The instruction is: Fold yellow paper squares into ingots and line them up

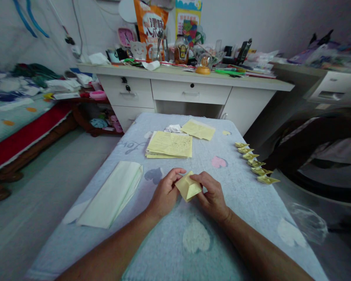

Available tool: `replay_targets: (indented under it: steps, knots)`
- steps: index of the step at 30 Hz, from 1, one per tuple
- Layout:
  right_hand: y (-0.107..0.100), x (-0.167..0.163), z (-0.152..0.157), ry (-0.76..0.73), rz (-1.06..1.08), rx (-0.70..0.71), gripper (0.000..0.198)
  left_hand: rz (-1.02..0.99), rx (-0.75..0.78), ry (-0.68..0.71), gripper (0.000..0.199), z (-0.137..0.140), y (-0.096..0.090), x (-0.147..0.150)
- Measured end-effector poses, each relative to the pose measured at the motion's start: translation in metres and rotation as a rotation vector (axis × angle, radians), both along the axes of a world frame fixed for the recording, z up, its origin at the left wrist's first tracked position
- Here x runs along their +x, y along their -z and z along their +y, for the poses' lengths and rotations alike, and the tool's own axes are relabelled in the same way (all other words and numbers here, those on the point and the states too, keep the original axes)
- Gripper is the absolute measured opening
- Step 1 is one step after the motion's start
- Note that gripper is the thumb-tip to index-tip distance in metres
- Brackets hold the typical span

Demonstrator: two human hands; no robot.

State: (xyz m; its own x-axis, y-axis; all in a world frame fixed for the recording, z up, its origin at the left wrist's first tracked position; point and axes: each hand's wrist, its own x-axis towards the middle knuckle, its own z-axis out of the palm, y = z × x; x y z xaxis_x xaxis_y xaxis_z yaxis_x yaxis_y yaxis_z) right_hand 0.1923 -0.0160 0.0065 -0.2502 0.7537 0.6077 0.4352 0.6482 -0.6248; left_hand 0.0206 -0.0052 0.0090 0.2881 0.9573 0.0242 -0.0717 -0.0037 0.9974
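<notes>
A small folded piece of yellow paper [188, 186] is held above the cloth-covered table, one corner tilted toward me. My left hand [167, 192] pinches its left edge between thumb and fingers. On the opposite side my right hand [212, 195] grips it, the fingers over the top right edge. Beyond the hands lies a stack of yellow paper sheets [171, 144], the top one with writing. Farther back rest more yellow sheets [198, 129]. Along the table's right edge stand several folded paper boats [260, 171] in a row.
A folded pale green-white cloth or paper [112, 195] lies on the left of the table. Crumpled white tissue [173, 128] sits behind the stack. Past the table stands a white desk [190, 91] crowded with a jar [181, 50] and a pink clock [125, 37]. A washing machine [333, 93] is at right.
</notes>
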Motion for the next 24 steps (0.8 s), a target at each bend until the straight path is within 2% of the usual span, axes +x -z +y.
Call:
replay_targets:
  steps: [6, 10, 13, 17, 21, 24]
  knots:
    - [0.004, -0.001, -0.001, 0.042, 0.063, -0.096, 0.032, -0.027, 0.015, 0.041, 0.022, -0.004, -0.002, 0.002]
    - [0.0, -0.001, -0.001, -0.013, 0.068, -0.066, 0.026, 0.028, 0.071, 0.029, 0.024, -0.004, -0.002, -0.001]
    - [-0.004, 0.002, -0.003, -0.096, 0.09, -0.109, 0.028, 0.055, 0.128, 0.012, 0.028, -0.003, -0.001, -0.004]
    - [-0.008, 0.005, -0.005, -0.195, 0.304, -0.29, 0.038, 0.058, 0.207, -0.005, 0.032, -0.002, 0.0, -0.007]
    - [-0.007, 0.003, -0.001, -0.181, 0.617, -0.489, 0.034, 0.089, 0.278, 0.003, 0.035, -0.003, 0.0, -0.007]
    - [-0.007, 0.002, 0.002, -0.185, 0.657, -0.638, 0.035, 0.131, 0.36, 0.035, 0.036, -0.003, -0.001, -0.007]
